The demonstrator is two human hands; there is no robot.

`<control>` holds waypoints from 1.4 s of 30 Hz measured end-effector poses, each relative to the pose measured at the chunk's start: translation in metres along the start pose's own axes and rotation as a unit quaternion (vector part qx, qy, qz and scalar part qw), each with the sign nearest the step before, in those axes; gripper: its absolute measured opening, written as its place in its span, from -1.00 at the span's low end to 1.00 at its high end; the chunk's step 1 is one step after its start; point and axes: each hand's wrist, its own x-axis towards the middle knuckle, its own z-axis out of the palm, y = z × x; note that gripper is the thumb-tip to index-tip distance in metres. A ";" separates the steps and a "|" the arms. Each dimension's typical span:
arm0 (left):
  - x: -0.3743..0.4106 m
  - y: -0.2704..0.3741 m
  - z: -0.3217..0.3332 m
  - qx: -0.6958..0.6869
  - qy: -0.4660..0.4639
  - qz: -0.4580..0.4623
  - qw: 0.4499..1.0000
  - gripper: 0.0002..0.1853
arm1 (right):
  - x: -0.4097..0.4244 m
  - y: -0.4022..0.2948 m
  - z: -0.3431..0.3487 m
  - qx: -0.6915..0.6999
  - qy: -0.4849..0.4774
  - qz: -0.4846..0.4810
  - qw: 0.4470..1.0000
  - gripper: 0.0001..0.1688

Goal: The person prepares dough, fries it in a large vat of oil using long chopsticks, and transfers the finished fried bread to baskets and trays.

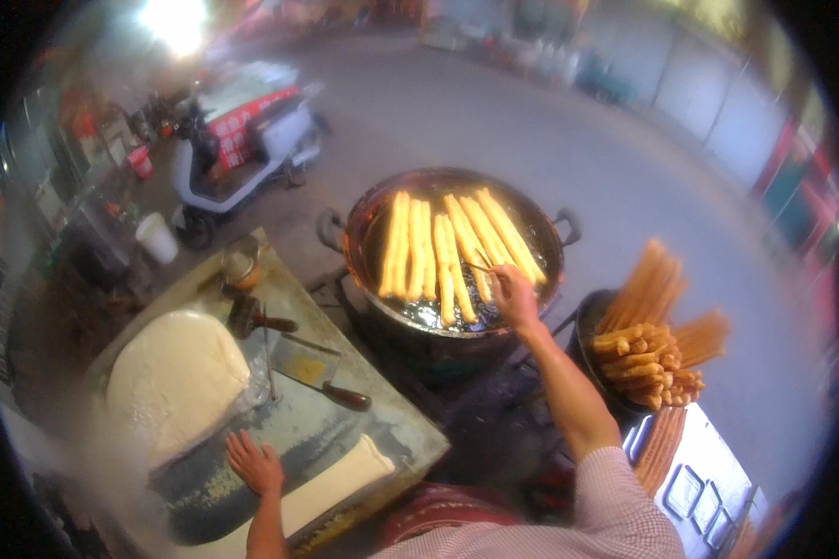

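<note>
My right hand [512, 297] reaches over the near right part of a deep frying pot and grips thin chopsticks [477, 267], whose far ends meet the dough sticks. Several pale golden youtiao [451, 262] float side by side in the dark oil of the pot [454, 334]. My left hand [255, 462] rests palm down on the worktable [307, 433], fingers apart, holding nothing. Beside it on the near side lies a long flattened strip of dough [342, 478]. Beyond it sits a large dough slab [182, 377] under clear plastic film.
A cleaver [346, 397], a dark wooden-handled tool [276, 321] and a glass jar [241, 269] are on the worktable. Right of the pot, a dark container [591, 335] holds browned youtiao [647, 356], near a white surface with trays [685, 490]. A scooter [245, 154] stands beyond.
</note>
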 end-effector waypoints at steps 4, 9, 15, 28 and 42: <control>-0.002 0.000 -0.002 -0.006 0.004 0.009 1.000 -0.33 | 0.006 -0.014 0.004 0.153 0.100 0.108 0.977 -0.81; -0.001 -0.003 0.001 -0.008 0.017 0.016 1.000 -0.34 | 0.005 0.002 0.019 0.156 0.119 0.206 0.959 -0.81; -0.002 -0.003 0.002 -0.011 0.018 0.018 1.000 -0.33 | -0.001 0.003 0.038 0.042 0.031 0.089 0.995 -0.85; -0.002 0.001 -0.005 -0.004 0.007 0.006 1.000 -0.35 | 0.009 -0.033 0.056 0.151 0.065 0.124 0.979 -0.84; -0.002 0.000 -0.002 -0.010 0.007 0.005 1.000 -0.34 | 0.000 -0.050 0.076 -0.022 -0.065 -0.059 0.996 -0.89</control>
